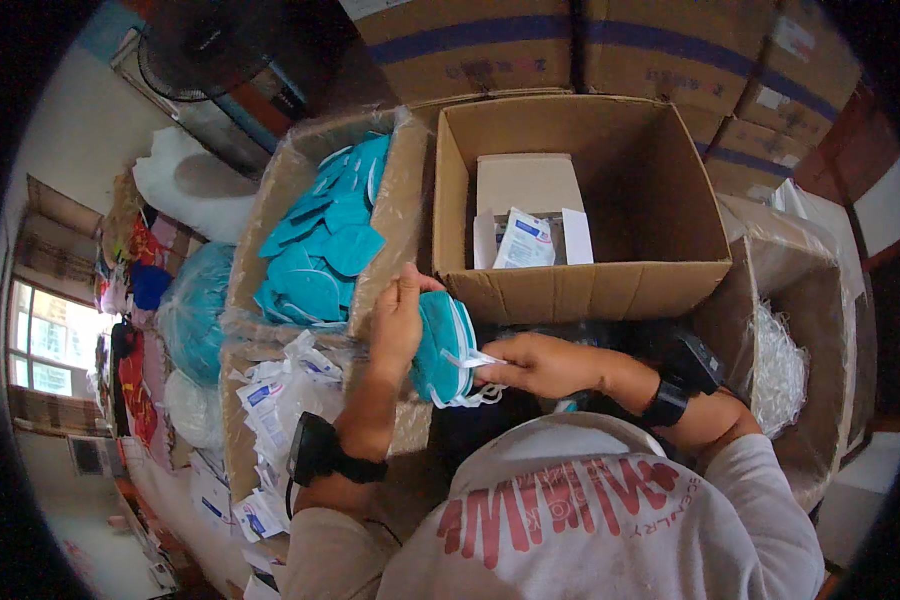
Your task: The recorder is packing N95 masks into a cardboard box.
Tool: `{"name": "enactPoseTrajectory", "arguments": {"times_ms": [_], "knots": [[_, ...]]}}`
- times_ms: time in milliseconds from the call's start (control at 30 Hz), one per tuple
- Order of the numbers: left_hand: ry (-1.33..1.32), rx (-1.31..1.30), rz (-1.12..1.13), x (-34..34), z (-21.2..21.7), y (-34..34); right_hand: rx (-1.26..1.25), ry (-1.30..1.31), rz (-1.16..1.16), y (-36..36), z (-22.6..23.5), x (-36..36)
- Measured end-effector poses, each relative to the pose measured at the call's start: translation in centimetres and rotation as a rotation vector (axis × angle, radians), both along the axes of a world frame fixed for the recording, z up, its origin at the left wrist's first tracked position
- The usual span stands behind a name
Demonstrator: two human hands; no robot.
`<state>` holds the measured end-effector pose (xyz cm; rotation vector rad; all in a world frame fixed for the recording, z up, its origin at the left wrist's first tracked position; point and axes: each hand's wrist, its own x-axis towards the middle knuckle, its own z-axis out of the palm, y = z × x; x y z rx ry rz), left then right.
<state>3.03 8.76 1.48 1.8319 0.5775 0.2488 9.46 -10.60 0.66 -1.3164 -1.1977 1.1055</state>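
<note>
Teal mask stack (440, 345) gripped by 2 hands, at 6 o'clock of the open cardboard box (580, 275).
Left hand (398, 318) clamped on the stack's left face; right hand (535, 365) pinched on white ear loops (470, 378) at 3 o'clock.

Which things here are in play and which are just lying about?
In play:
- left hand and right hand, holding the teal masks
- white straps in the right hand's fingers

Lying about:
- carton of teal masks
- open cardboard box with white sachets
- pile of sachets
- floor fan
</note>
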Motion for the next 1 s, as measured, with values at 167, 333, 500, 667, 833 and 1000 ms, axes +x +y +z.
{"name": "enactPoseTrajectory", "arguments": {"times_ms": [167,333,500,667,833,1000], "knots": [[-0.121,-0.012,-0.039,0.1,0.6,-0.8,-0.236,0.285,-0.137,-0.7,1.4,0.8],[-0.092,0.013,-0.055,0.6,0.8,-1.3,0.182,-0.088,-0.511,-0.5,0.7,0.7],[0.035,-0.096,-0.048,3.3,0.1,-2.0,0.615,-0.368,-0.412,1.3,4.5,0.4],[-0.085,0.241,-0.02,5.5,3.4,-4.3,0.467,-0.198,-0.333,3.9,7.1,0.3],[-0.219,0.699,0.028,9.3,4.2,-1.6,0.528,-0.349,-0.35,4.2,9.2,-0.2],[-0.243,0.35,0.625,10.8,2.5,10.2,0.683,-0.451,-0.295,2.8,9.5,-1.0]]}}
